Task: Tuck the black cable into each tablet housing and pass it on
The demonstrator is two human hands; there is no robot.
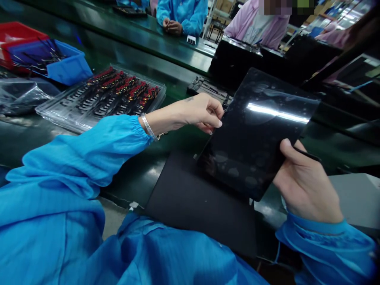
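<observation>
Black and glossy, the screen [249, 146] is gripped at four o'clock by the right hand [308, 182], seemingly for steadiness, while the left hand [200, 113] pinches its fingers together at nine.

My left hand [203, 111]: fingers [216, 106] curled, arm [89, 152] stretched toward two o'clock. My right hand [308, 182]: gripping, thumb [293, 153] pointing to ten o'clock.

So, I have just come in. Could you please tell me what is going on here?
Someone in blue sleeves holds a glossy black panel tilted over a flat dark pad. The right hand grips one edge; the left hand is at the opposite edge, but whether it pinches the panel is unclear. Farther left are a clear tray of small parts and a blue bin.
</observation>
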